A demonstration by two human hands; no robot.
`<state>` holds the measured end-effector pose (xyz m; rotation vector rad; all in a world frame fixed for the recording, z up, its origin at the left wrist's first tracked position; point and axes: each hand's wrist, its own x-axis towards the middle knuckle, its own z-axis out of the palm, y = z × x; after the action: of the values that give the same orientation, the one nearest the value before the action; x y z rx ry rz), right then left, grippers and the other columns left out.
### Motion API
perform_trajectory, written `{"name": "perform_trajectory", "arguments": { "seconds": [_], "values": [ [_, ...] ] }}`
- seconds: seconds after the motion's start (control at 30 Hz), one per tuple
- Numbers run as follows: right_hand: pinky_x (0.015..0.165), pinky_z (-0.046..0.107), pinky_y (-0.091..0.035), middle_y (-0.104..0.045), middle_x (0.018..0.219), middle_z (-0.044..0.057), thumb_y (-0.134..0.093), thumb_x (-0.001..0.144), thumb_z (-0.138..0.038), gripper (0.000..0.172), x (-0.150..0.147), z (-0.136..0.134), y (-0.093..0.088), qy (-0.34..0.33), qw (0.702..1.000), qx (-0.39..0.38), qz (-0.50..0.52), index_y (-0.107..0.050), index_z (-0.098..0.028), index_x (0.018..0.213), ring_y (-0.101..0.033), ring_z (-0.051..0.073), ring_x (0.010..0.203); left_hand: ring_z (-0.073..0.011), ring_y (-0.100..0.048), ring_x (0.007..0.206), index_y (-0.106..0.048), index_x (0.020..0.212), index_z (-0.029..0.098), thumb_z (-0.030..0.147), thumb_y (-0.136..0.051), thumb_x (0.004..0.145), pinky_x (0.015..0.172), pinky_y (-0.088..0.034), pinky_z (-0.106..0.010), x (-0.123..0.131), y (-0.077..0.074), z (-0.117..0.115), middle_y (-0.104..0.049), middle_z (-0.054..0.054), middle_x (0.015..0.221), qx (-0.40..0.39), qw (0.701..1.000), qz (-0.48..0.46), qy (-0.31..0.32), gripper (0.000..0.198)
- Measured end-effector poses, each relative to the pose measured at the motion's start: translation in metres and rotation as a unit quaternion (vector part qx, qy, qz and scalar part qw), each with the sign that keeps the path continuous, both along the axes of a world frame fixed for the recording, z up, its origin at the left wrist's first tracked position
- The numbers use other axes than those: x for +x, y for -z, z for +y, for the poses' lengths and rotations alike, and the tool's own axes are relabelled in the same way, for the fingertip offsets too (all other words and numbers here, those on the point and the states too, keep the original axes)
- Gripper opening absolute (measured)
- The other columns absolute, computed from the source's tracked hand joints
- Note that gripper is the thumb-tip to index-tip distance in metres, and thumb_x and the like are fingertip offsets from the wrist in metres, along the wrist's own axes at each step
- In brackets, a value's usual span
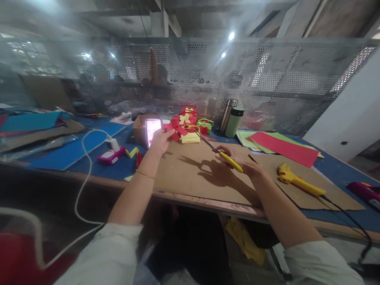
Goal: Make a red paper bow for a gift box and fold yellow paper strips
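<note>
My left hand (pixel 160 141) is raised over the brown cardboard sheet (pixel 192 174) and pinches a red paper bow (pixel 174 129) between its fingers. My right hand (pixel 239 160) grips yellow-handled scissors (pixel 219 152), whose blades point up and left toward the bow. The blade tips sit just right of the bow, a short gap away. A gold bracelet circles my left wrist.
Behind the bow stand red and yellow paper gift boxes (pixel 188 124) and a lit phone (pixel 152 130). A yellow glue gun (pixel 297 180) lies at right with its black cord. A flask (pixel 229 114), green cup (pixel 234 122), red paper sheet (pixel 283 148), and white charger cable (pixel 86 158) are around.
</note>
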<state>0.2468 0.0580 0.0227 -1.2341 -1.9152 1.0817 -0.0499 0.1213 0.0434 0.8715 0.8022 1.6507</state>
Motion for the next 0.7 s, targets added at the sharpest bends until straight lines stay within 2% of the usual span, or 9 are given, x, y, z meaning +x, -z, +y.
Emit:
{"name": "perform_trajectory", "arguments": {
  "seconds": [0.1,0.27,0.4,0.7],
  "values": [
    [0.046,0.025,-0.028,-0.05,0.066,-0.007,-0.073,0.071,-0.072,0.058,-0.006,-0.008,-0.005,-0.009,0.999,-0.032,-0.007,-0.059,-0.025,0.103,-0.042,0.01,0.051,-0.0174,-0.076,0.078,-0.072,0.08,0.009,-0.005,-0.081,0.068,0.091,-0.063,-0.035,0.005,0.003,-0.001,-0.079,-0.007,0.081,0.004,1.0,-0.012,0.023,0.021],
    [0.047,0.025,-0.03,-0.052,0.068,-0.005,-0.072,0.072,-0.073,0.061,-0.009,-0.013,-0.008,-0.012,1.0,-0.019,-0.021,-0.059,-0.023,0.105,-0.041,0.009,0.052,-0.02,-0.077,0.091,-0.074,0.09,0.011,-0.002,-0.084,0.068,0.097,-0.062,-0.037,0.012,0.011,0.001,-0.08,-0.007,0.086,-0.003,0.998,0.004,0.06,0.027],
    [0.047,0.025,-0.029,-0.051,0.065,-0.006,-0.07,0.076,-0.071,0.057,-0.01,-0.013,-0.007,-0.026,0.998,-0.011,-0.049,-0.062,-0.022,0.103,-0.04,0.01,0.051,-0.0213,-0.077,0.093,-0.075,0.093,0.011,0.0,-0.085,0.069,0.098,-0.062,-0.039,0.016,0.016,0.001,-0.08,-0.007,0.087,-0.002,0.997,0.017,0.075,0.029],
    [0.046,0.025,-0.025,-0.046,0.06,-0.008,-0.073,0.072,-0.074,0.061,-0.011,-0.01,-0.005,-0.033,0.998,-0.025,-0.039,-0.062,-0.022,0.101,-0.037,0.009,0.05,-0.0224,-0.076,0.097,-0.074,0.096,0.011,0.002,-0.085,0.069,0.096,-0.062,-0.038,0.017,0.017,0.003,-0.079,-0.009,0.09,-0.01,1.0,0.006,0.023,0.031]
  ]
}}
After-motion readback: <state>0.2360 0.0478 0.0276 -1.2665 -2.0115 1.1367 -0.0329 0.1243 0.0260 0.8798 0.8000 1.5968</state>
